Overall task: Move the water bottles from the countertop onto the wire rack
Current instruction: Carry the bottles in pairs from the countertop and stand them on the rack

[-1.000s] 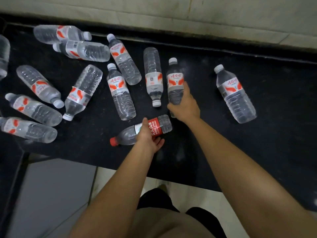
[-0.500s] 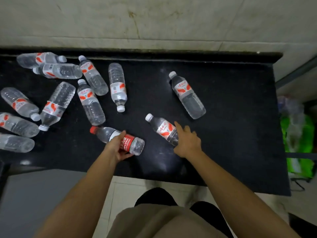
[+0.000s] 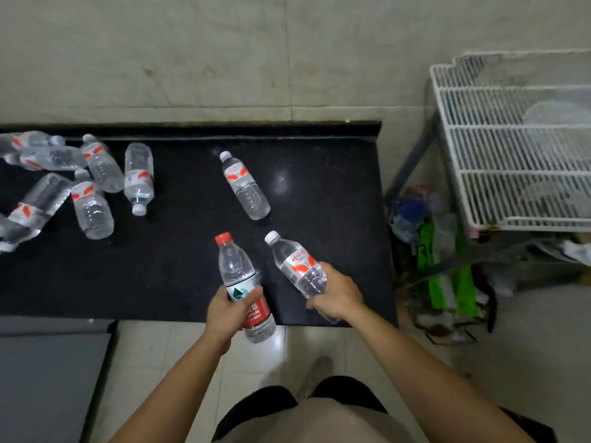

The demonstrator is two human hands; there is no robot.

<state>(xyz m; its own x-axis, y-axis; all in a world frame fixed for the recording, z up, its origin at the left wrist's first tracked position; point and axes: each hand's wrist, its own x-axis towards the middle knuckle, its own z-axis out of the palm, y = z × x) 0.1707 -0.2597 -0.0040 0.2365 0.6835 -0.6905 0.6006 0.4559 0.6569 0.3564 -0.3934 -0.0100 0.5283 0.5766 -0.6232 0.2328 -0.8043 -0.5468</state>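
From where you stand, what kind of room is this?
Probably a utility or back kitchen area: a black stone countertop against a tiled wall, a white wire rack beside it, and bagged clutter on the floor.

**Two bottles in hand at the countertop edge**

My left hand (image 3: pixel 224 310) grips the red-capped bottle (image 3: pixel 244 289) around its label, cap pointing away from me. My right hand (image 3: pixel 335 294) grips a white-capped bottle (image 3: pixel 295 262) at its lower half, tilted to the left. Both are lifted above the black countertop (image 3: pixel 319 203). One lone bottle (image 3: pixel 246 187) lies near the middle; a cluster of bottles (image 3: pixel 92 183) lies at the left. The white wire rack (image 3: pixel 511 148) stands to the right, beyond the countertop's end.
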